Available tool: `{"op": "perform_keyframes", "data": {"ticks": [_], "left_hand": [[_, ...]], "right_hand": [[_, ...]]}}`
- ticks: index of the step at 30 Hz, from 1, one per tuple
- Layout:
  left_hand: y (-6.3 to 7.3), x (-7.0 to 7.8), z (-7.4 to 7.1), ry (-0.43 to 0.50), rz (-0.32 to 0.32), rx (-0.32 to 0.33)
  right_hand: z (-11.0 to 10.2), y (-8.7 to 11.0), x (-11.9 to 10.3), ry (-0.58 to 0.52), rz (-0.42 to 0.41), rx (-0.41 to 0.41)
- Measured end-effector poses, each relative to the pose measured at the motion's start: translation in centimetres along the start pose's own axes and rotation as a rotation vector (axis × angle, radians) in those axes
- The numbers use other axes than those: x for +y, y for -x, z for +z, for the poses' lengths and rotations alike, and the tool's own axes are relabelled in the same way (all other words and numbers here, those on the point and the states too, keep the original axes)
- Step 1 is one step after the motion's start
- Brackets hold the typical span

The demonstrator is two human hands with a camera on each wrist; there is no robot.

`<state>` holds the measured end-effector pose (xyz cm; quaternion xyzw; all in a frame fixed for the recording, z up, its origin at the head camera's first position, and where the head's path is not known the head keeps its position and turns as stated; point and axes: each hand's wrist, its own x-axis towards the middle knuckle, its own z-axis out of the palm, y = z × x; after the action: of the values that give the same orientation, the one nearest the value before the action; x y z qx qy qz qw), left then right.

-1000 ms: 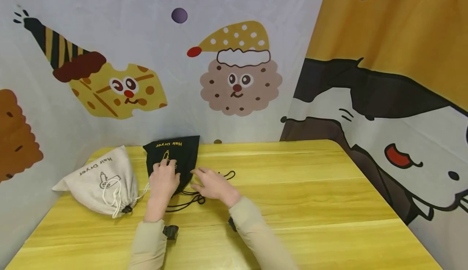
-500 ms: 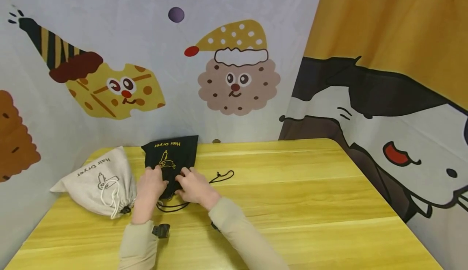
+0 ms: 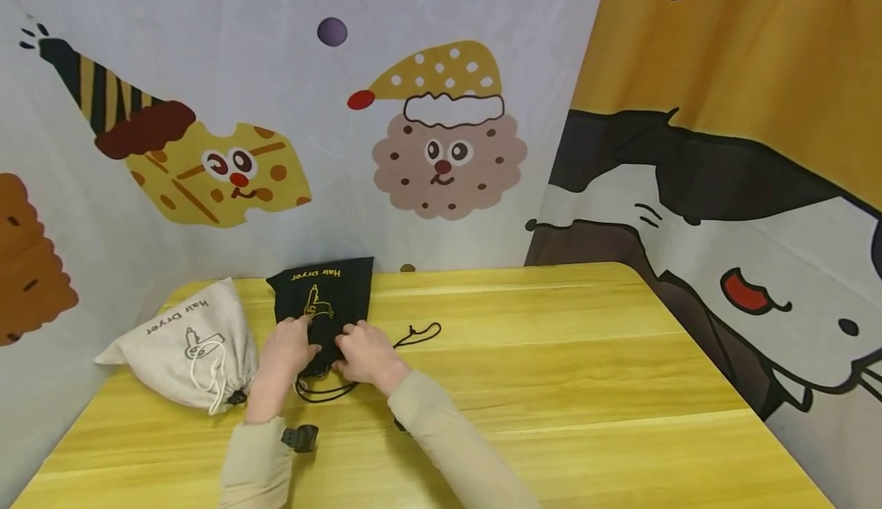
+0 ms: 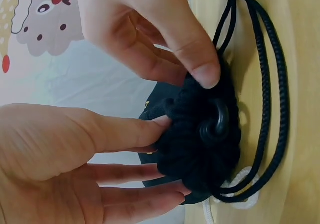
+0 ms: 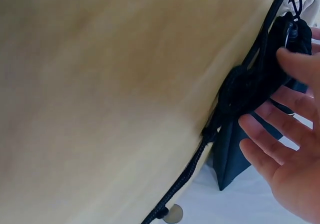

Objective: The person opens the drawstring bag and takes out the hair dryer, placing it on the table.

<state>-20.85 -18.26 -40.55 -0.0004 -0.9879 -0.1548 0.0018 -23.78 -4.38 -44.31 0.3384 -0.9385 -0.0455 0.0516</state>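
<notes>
A black drawstring bag (image 3: 353, 295) with yellow "Hair Dryer" lettering and a dryer drawing lies near the back edge of the table. My left hand (image 3: 281, 350) pinches the left side of its gathered mouth between thumb and fingers. On the other side, my right hand (image 3: 368, 350) pinches the gathered cloth, thumb toward me. In the left wrist view a dark, shiny curved loop (image 4: 220, 119) shows in the puckered mouth. Black cords (image 4: 282, 84) trail from the bag onto the table. What the bag contains is hidden.
Left of the black bag lies a beige drawstring bag (image 3: 179, 352), also lettered "Hair Dryer", with white cord and a black toggle (image 3: 237, 397). The wooden table (image 3: 551, 386) reaches back to a wall hanging (image 3: 276, 73) with cartoon prints.
Both hands have moved from over the black bag's body and right side to its gathered mouth, where they pinch the cloth. Over the last half second they have barely moved. The bags lie still.
</notes>
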Motion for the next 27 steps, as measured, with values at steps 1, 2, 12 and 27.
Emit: {"op": "perform_keyframes", "data": {"ticks": [1, 2, 12, 27], "left_hand": [[0.0, 0.1, 0.0, -0.001, 0.003, -0.003], [-0.1, 0.2, 0.1, -0.004, 0.004, -0.008], [0.1, 1.8, 0.5, -0.024, 0.033, -0.012], [-0.3, 4.3, 1.9, 0.005, 0.141, 0.049]], "right_hand": [[0.0, 0.1, 0.1, -0.003, 0.005, -0.004], [-0.1, 0.1, 0.2, -0.004, 0.010, -0.009], [-0.3, 1.1, 1.3, 0.005, 0.010, 0.007], [-0.6, 3.6, 4.0, 0.008, 0.025, 0.017]]}}
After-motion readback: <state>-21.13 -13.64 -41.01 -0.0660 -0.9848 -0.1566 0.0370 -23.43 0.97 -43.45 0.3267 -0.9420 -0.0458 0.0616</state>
